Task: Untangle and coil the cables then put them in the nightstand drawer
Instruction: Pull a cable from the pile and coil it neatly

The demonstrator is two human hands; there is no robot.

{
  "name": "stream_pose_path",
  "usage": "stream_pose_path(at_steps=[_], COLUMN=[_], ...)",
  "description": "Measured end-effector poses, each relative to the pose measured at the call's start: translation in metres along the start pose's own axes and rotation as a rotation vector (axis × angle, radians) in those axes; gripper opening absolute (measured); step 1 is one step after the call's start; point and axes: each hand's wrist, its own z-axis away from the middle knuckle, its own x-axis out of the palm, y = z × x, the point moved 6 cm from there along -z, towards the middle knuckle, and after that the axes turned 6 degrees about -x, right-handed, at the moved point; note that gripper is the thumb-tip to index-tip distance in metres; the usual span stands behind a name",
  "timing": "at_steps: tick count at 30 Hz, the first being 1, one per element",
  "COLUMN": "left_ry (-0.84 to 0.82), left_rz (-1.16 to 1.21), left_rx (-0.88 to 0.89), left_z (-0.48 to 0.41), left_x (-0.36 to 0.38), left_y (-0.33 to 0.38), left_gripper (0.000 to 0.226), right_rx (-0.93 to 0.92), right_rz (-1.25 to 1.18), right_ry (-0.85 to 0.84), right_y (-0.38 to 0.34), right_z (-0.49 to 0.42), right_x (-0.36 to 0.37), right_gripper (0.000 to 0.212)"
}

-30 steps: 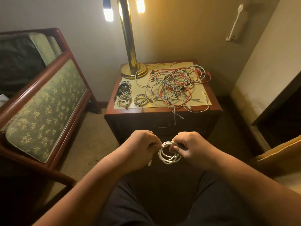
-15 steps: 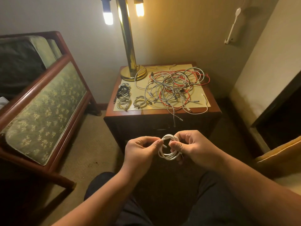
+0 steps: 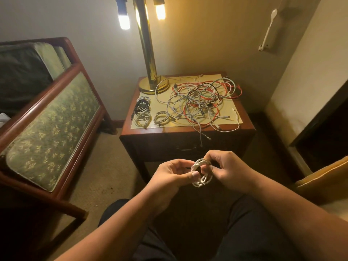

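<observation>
Currently in hand: one white cable coil [image 3: 201,173], wound into a small bundle of loops and held in the air in front of the nightstand [image 3: 246,129], above the person's lap and apart from the furniture.

Left hand [image 3: 170,176]: fingers curled, thumb pinching the left side of the coil.

Right hand [image 3: 227,169]: fingers curled over the top and right side of the same coil, gripping it.

Nightstand top, pale yellow mat [image 3: 188,77]:
- Tangle of cables [image 3: 203,102], white, grey, red and black, spread loosely over the middle and right of the mat. Two plug ends hang over the front edge.
- Black coil [image 3: 142,107], left side of the mat, with a smaller pale coil [image 3: 144,99] just behind it and touching it.
- Two grey-white coils, one [image 3: 143,118] near the front left corner and one [image 3: 161,118] just beside it to the right, close to the tangle.
- Brass lamp [image 3: 148,53], base at the rear left corner, with one loop of pale cable lying against the base. Two bulbs lit overhead.

Drawer front [image 3: 188,147]: below the top, in deep shadow; detail cannot be made out.

Surroundings: wooden bench with green patterned cushion [image 3: 52,127] to the left, on beige carpet [image 3: 105,166]. White fitting [image 3: 268,31] on the right wall. Yellow cushion edge [image 3: 323,178] at far right.
</observation>
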Motion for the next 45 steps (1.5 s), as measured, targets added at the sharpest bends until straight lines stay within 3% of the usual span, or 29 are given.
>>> stream_pose_path(at_steps=[3, 6, 11, 14, 19, 23, 27, 29, 36, 45], left_ry=[-0.086, -0.020, 0.185, 0.209, 0.121, 0.101, 0.344, 0.405, 0.390, 0.397], left_rz=[0.102, 0.051, -0.236, -0.354, -0.276, -0.213, -0.609, -0.662, -0.644, -0.623], left_rx=[-0.107, -0.008, 0.265, 0.361, 0.258, 0.288, 0.548, 0.599, 0.585, 0.628], left_z=[-0.002, 0.000, 0.008, 0.011, 0.015, 0.022, 0.033, 0.039, 0.044, 0.055], left_x=[0.003, -0.001, -0.020, -0.015, -0.007, -0.001, 0.005, 0.007, 0.005, 0.003], left_y=[-0.001, 0.008, 0.028, 0.031, 0.028, 0.037, 0.056, 0.062, 0.067, 0.080], left_gripper=[0.020, 0.025, 0.017, 0.013, 0.037, 0.034, 0.036, 0.036, 0.039, 0.034], right_rx=[-0.025, 0.035, 0.196, 0.267, 0.397, 0.293, 0.234, 0.215, 0.095, 0.065], right_rz=[-0.022, -0.124, -0.455, -0.535, -0.768, -1.019, -1.085, -1.122, -1.481, -1.600], right_ry=[0.034, 0.069, -0.080, -0.208, -0.338, -0.352, -0.342, -0.337, -0.456, -0.491], right_y=[-0.003, -0.006, -0.005, 0.000, 0.008, -0.008, -0.016, -0.019, -0.035, -0.043], right_z=[-0.002, -0.003, -0.001, 0.001, 0.014, 0.013, 0.008, 0.007, 0.006, 0.008], right_x=[-0.001, -0.003, -0.006, 0.009, 0.026, 0.017, 0.017, 0.018, 0.033, 0.031], right_gripper=[0.012, 0.003, 0.024, 0.050, 0.061, 0.065, 0.051, 0.047, 0.041, 0.040])
